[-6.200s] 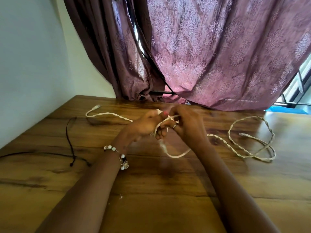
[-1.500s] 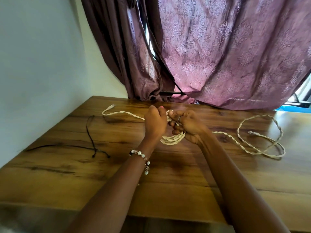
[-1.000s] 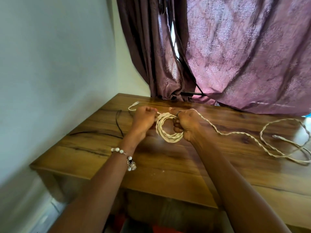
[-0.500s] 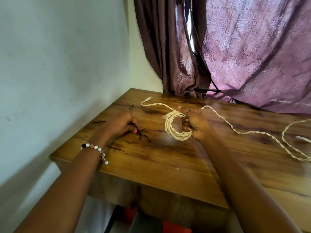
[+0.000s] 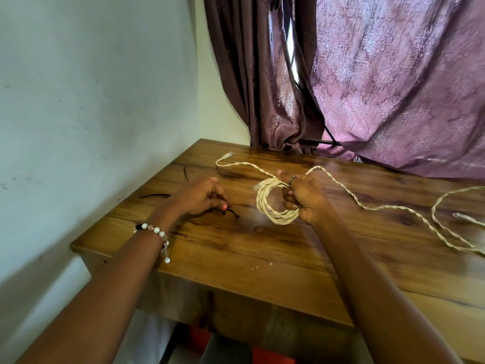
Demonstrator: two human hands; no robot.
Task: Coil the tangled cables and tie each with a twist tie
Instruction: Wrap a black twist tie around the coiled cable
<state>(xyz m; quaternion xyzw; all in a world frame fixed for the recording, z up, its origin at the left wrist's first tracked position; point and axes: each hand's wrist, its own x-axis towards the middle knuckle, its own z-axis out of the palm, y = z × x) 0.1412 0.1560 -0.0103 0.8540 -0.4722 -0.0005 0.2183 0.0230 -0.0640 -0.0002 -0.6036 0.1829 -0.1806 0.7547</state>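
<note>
My right hand point(image 5: 304, 198) is closed around a small coil of cream twisted cable point(image 5: 270, 206), held just above the wooden table point(image 5: 262, 248). From that fist one loose stretch of cable point(image 5: 380, 207) runs right into a loop at the frame edge. Another stretch leads back left to a connector point(image 5: 227, 155). My left hand point(image 5: 200, 197) rests on the table left of the coil. Its fingertips pinch a thin black twist tie point(image 5: 232, 212) whose end sticks out past them. More black ties point(image 5: 154, 196) lie beyond the hand, near the wall.
A pale wall runs along the table's left edge. Purple curtains point(image 5: 380, 88) hang behind the far edge and rest on the tabletop. The table's front corner is at the lower left, with red things on the floor underneath.
My left hand let go of the coil and moved left down onto the black ties. My right hand alone keeps the coil. The view swung left.
</note>
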